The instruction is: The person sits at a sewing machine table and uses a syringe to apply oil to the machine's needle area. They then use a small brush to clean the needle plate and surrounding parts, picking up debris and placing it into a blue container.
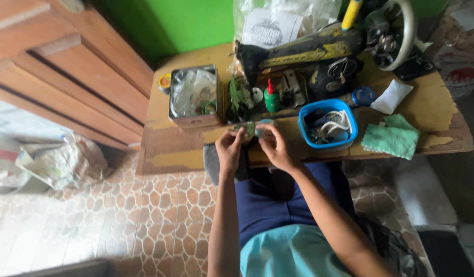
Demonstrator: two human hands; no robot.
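Nearest the head camera, a light teal shirt and dark blue trousers fill the lower middle, with two bare forearms reaching up from them toward the front edge of a worn wooden sewing table. At that edge the left hand and the right hand meet, their fingertips pinched from either side on a small greenish round object; it is too small and blurred to tell what it is, and it sits just above the table's front edge, between the two hands. Just beyond the hands a black sewing machine with yellow ornament lies tipped back on the table, its silver handwheel at the right. Beside the machine's base stands a small green bottle with a red cap. Left of it is an open rectangular metal tin stuffed with crumpled clear plastic. Right of the hands stands a round blue plastic tub holding tangled bits, and further right lie a folded green cloth and a folded white cloth, near each other but apart. Brown patterned floor tiles spread to the left, where a crumpled plastic bag rests below a wooden cabinet.
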